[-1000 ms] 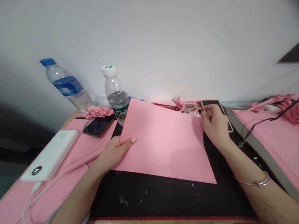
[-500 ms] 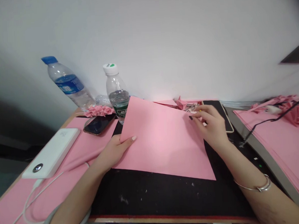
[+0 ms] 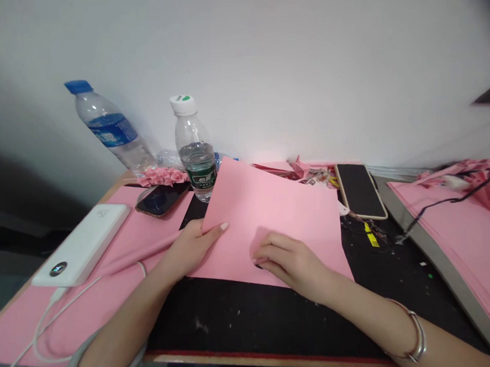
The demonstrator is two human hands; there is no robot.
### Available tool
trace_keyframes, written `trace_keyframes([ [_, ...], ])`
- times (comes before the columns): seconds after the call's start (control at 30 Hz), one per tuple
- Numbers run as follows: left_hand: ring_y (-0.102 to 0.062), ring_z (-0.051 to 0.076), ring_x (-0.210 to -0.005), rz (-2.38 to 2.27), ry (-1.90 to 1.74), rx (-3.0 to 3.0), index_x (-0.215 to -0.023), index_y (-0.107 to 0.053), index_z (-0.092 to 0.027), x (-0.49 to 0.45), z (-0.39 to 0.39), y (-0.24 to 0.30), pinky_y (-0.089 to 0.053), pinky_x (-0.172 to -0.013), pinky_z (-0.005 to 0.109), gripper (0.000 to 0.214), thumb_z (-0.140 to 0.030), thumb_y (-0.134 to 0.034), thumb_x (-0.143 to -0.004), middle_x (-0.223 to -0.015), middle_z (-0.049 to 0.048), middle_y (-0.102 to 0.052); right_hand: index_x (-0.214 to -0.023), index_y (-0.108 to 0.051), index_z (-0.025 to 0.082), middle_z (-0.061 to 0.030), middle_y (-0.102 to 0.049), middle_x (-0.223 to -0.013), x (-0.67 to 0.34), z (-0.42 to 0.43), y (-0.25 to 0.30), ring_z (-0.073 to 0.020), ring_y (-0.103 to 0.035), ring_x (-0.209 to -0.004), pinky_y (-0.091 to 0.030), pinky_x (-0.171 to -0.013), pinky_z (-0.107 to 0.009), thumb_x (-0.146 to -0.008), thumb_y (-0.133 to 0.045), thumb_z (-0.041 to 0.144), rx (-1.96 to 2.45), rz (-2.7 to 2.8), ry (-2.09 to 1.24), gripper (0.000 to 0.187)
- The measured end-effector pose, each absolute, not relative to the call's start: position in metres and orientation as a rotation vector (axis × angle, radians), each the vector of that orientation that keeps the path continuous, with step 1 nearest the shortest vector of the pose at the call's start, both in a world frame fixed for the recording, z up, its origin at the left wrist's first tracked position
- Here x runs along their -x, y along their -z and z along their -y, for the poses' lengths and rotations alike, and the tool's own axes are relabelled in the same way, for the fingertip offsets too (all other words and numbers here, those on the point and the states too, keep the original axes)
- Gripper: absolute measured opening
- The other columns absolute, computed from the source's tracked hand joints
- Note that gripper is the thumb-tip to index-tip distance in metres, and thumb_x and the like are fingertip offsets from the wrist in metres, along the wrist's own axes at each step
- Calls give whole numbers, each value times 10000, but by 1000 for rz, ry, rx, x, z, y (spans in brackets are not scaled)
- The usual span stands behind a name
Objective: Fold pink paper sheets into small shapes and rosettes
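Observation:
A square sheet of pink paper [image 3: 280, 214] is tilted up over the black mat [image 3: 237, 328], its lower edge close to the mat. At its left edge my left hand [image 3: 194, 246] grips the sheet, thumb on top and the other fingers hidden beneath. My right hand [image 3: 293, 263] is over the lower middle of the sheet, with curled fingertips pressed together. Whether anything small is between them is hidden; whether they touch the paper, I cannot tell.
At back left are a tilted blue-capped bottle [image 3: 111, 128], a white-capped bottle [image 3: 195, 153], pink paper flowers [image 3: 161, 176] and a phone [image 3: 163, 199]. A white power bank [image 3: 83, 246] lies left. Another phone [image 3: 359, 190] and a pink paper stack [image 3: 459, 231] are right.
My right hand has moved from the sheet's upper right corner down and left to its lower middle. My left hand keeps its grip on the edge. The view has shifted slightly.

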State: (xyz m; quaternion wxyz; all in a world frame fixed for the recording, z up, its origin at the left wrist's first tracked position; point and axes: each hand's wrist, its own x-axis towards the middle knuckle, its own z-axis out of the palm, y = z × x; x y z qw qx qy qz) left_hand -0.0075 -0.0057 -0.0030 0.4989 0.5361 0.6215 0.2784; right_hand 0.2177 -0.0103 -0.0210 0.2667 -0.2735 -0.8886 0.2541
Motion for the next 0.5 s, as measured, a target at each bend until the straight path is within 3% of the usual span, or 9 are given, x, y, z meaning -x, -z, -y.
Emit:
trace_keyframes([
  [0.3, -649, 259, -776, -1494, -664, -1341, -856, -648, -141, 6, 6, 6, -492, -639, 309, 406, -510, -495, -786, -864, 82, -707, -855, -572, 167, -63, -564, -815, -210, 12, 24, -165, -538, -745, -476, -655, -293, -925, -379, 155, 827, 2477, -545, 206],
  [0.5, -648, 259, -784, -1505, -638, -1358, -824, -642, -151, 8, 5, 6, -486, -644, 303, 369, -494, -510, -790, -865, 72, -710, -814, -516, 169, -37, -513, -826, -215, 6, 31, -133, -514, -769, -450, -688, -255, -885, -424, 82, 832, 2231, -758, 146],
])
